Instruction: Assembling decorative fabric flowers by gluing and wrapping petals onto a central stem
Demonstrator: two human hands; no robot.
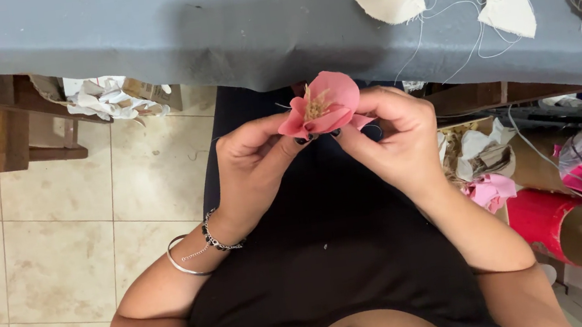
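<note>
A small pink fabric flower (324, 103) with a tan frayed centre sits between both hands, just below the grey table's edge. My left hand (250, 165) pinches its left petal with thumb and fingers; bracelets circle that wrist. My right hand (393, 139) grips the flower's base and right petal from the other side. Both hands are held over my lap, which is covered in black cloth.
The grey table (139, 33) spans the top, with cream fabric pieces (502, 4) and loose threads at its right. A red cardboard tube (565, 225), pink fabric scraps (491, 189) and crumpled paper lie at right. Tiled floor and a wooden shelf (9, 129) lie at left.
</note>
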